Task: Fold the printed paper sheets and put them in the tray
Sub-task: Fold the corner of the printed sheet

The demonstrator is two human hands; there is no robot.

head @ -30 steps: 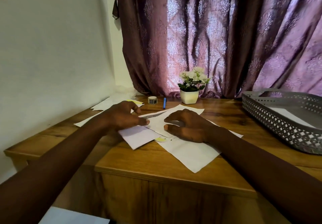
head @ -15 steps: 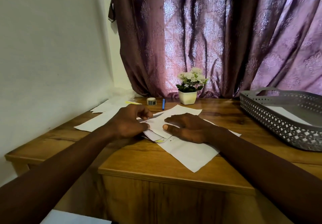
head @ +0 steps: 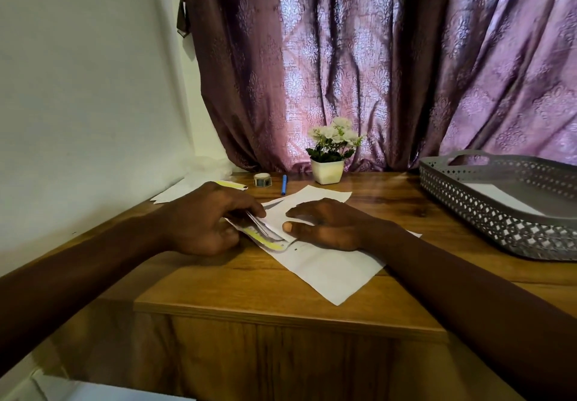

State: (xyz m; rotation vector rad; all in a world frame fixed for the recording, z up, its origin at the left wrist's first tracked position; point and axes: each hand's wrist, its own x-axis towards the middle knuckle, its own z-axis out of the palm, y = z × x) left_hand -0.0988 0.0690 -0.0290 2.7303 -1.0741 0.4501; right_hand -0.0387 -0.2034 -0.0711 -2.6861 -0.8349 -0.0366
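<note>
A printed paper sheet (head: pixel 271 231) with a yellow strip lies folded over at the middle of the wooden desk. My left hand (head: pixel 206 219) grips its folded left edge between thumb and fingers. My right hand (head: pixel 324 224) lies flat on the sheet's right part, fingers spread, pressing it down. Beneath both lies a flat white sheet (head: pixel 327 268) that reaches toward the desk's front edge. The grey perforated tray (head: pixel 487 210) stands at the right, with a white folded paper (head: pixel 496 196) lying inside it.
More white sheets (head: pixel 178 190) lie at the back left by the wall. A roll of tape (head: pixel 262 179), a blue pen (head: pixel 284 183) and a small white pot of flowers (head: pixel 329 154) stand at the back before a purple curtain. The desk's front edge (head: pixel 281 314) is close.
My left hand has swung the sheet's left flap over to the right, so the flap that lay flat now stands doubled against my right hand. My view has moved closer.
</note>
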